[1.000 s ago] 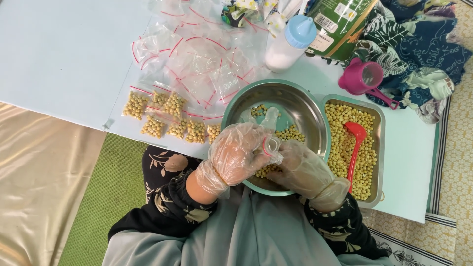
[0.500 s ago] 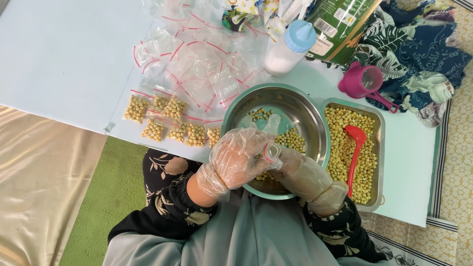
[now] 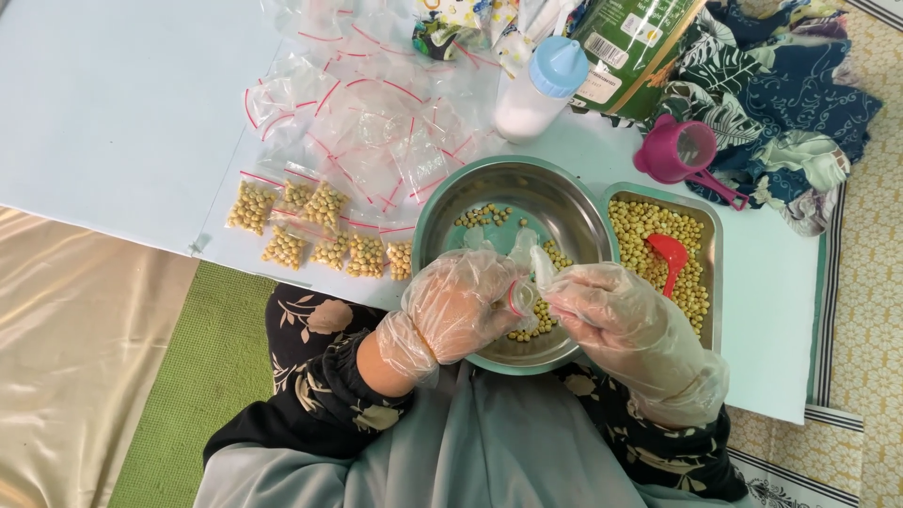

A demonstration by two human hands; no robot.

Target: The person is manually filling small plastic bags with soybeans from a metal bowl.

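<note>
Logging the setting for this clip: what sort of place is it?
Probably a home floor workspace used for packing snacks by hand. A low table stands over floor mats, with small filled bags, a metal bowl and a tray of yellow beans.

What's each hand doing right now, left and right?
Left hand: closed on a small clear bag over the metal bowl.
Right hand: pinching the same bag.

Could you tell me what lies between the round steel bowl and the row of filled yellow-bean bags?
In the head view, only bare pale blue table separates the steel bowl from the nearest filled bag; nothing else lies there.
</note>
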